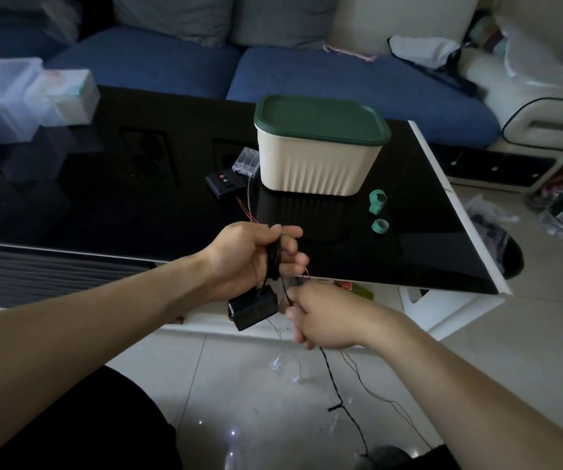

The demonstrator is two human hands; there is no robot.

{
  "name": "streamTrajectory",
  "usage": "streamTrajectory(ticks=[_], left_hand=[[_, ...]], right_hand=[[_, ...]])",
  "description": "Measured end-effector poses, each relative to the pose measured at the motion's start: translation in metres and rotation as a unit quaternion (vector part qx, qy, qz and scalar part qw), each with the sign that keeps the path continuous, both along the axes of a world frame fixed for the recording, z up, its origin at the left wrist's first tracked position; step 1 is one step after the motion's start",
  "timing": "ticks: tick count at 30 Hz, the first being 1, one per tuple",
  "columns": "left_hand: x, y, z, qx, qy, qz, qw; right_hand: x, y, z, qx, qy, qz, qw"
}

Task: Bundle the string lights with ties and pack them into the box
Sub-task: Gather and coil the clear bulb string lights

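Two hands' fingers gripping black wire (pixel 275 257), lidded box (pixel 319 152), two green ties (pixel 379 226) beside.

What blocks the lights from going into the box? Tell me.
The green lid is on the box, closing it. The left hand holds the wound black lights; the right hand grips the trailing wire. The path across the table looks open.

We can read no text, brand, label or number anywhere. The only marks we make out are a red dot and a green dot on the small black battery box (pixel 223 185) lying on the black table (pixel 104 198).
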State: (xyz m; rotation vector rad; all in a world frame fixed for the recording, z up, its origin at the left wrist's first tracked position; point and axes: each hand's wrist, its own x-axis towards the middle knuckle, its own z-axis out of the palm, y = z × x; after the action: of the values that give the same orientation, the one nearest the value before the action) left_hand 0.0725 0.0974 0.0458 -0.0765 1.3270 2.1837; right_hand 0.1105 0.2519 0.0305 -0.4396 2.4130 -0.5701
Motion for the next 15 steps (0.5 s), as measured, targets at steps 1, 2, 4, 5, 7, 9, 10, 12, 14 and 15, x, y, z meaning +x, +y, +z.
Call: streamTrajectory(ticks=[1,2,4,5,7,9,10,12,14,15], left_hand=[[0.0,0.0,-0.001,0.008,-0.002,0.0,1.0],[0.001,0.001,-0.001,0.013,-0.005,-0.004,1.0],[0.003,0.002,-0.005,-0.01,-0.008,-0.016,1.0],[0.003,0.001,-0.005,-0.041,-0.004,-0.034,0.999],[0.005,-0.001,-0.007,-0.114,0.013,-0.11,0.987],[0.006,-0.001,-0.01,-0.145,0.024,-0.17,0.974],[0.008,-0.001,-0.011,-0.144,0.023,-0.184,0.972],[0.012,0.003,-0.01,-0.145,0.024,-0.206,0.967],[0.014,0.006,-0.006,-0.158,0.038,-0.236,0.958],[0.013,0.007,-0.004,-0.171,0.049,-0.247,0.953]], right_hand=[[0.003,-0.003,0.0,0.007,0.02,0.015,1.0],[0.005,-0.006,-0.001,0.005,0.036,0.027,0.999],[0.01,-0.011,0.0,-0.013,0.054,0.042,0.998],[0.011,-0.013,0.001,-0.021,0.059,0.045,0.997],[0.011,-0.013,0.006,-0.045,0.071,0.041,0.996],[0.009,-0.01,0.013,-0.076,0.086,0.024,0.993],[0.007,-0.008,0.016,-0.09,0.1,0.014,0.991],[0.004,-0.003,0.021,-0.129,0.107,-0.02,0.986],[0.003,0.003,0.027,-0.181,0.089,-0.043,0.979],[0.002,0.006,0.029,-0.203,0.087,-0.049,0.974]])
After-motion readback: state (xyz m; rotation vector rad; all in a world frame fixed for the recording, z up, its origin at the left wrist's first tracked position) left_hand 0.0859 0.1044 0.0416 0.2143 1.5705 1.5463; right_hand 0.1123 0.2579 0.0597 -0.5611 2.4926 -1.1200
